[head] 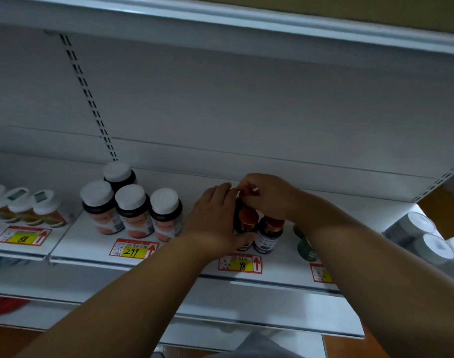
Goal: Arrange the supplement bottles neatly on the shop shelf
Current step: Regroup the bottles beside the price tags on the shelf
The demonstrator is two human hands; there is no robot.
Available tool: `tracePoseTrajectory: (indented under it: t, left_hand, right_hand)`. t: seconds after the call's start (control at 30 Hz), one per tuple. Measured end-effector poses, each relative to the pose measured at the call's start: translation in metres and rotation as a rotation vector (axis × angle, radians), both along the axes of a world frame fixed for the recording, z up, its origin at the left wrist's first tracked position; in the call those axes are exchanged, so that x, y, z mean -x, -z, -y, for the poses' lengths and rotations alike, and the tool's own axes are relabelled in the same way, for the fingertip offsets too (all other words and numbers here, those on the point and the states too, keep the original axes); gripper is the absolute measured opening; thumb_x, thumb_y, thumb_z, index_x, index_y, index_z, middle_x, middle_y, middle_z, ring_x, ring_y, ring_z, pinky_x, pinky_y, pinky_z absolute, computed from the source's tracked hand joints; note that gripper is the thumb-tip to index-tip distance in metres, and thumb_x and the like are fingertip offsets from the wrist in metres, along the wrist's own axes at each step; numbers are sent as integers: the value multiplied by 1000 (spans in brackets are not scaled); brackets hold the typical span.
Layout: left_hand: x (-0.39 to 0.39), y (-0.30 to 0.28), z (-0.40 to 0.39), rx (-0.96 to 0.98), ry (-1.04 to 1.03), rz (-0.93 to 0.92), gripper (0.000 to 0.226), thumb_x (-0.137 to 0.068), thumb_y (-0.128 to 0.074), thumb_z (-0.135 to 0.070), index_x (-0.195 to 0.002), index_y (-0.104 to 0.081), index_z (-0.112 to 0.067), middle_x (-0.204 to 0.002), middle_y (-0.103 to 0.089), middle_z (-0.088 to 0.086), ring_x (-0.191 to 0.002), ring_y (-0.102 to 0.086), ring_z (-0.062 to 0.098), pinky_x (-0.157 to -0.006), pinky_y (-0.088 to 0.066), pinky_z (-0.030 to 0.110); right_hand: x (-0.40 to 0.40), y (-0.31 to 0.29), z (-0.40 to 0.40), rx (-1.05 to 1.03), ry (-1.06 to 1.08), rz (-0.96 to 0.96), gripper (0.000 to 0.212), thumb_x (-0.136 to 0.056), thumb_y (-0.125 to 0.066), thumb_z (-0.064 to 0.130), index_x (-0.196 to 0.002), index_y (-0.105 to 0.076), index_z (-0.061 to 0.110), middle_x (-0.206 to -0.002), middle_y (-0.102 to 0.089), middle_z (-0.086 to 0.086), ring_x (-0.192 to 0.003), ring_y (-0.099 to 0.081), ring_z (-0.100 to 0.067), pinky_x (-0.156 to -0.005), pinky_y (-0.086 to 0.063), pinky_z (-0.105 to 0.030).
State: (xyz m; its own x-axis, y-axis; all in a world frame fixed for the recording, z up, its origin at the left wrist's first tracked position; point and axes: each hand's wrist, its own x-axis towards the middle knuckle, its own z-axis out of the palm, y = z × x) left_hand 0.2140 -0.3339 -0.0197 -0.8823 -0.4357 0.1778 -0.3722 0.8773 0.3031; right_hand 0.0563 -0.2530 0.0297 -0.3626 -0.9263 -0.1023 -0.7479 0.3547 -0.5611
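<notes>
Small dark bottles with orange-gold caps stand on the white shelf (200, 264) above the "98" price tag (240, 263). My left hand (213, 218) wraps round the left side of the front-left bottle (246, 223), thumb under its front. My right hand (267, 195) curls over the cap of a bottle behind it, mostly hidden. A second front bottle (270, 233) with a purple label stands free just to the right.
Several white-capped dark bottles (133, 210) stand left of my hands above the "299" tag. More white-lidded jars (22, 202) sit at far left. A green bottle (304, 248) shows behind my right forearm. Wrapped white-capped packs (425, 239) lie at the right end.
</notes>
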Motion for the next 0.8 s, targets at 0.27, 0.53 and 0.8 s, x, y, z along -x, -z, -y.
tracePoseTrajectory:
  t: [0.27, 0.53, 0.8]
  left_hand:
    - [-26, -32, -3, 4, -5, -75, 98, -75, -54, -75, -146, -34, -10, -153, -30, 10, -141, -25, 26, -112, -23, 39]
    - [-144, -68, 43, 41, -129, -262, 63, -79, -62, -51, -126, -54, -9, -123, -58, 10, -111, -54, 29, -92, -44, 37]
    - [-375, -72, 141, 129, -434, -209, 48, -83, -63, -40, -121, -57, -12, -114, -59, 6, -107, -54, 28, -92, -43, 38]
  right_hand:
    - [-29, -20, -8, 184, 42, -113, 35, -95, -52, 22, -131, -51, 22, -127, -54, 1, -107, -44, -3, -89, -33, -20]
    - [-145, -56, 42, 399, 47, -99, 27, -90, -57, 22, -117, -59, 24, -112, -57, 6, -98, -50, -2, -83, -38, -18]
    - [-357, -61, 179, 549, -137, -5, 16, -88, -61, 23, -103, -64, 24, -100, -61, 5, -89, -56, -6, -78, -41, -19]
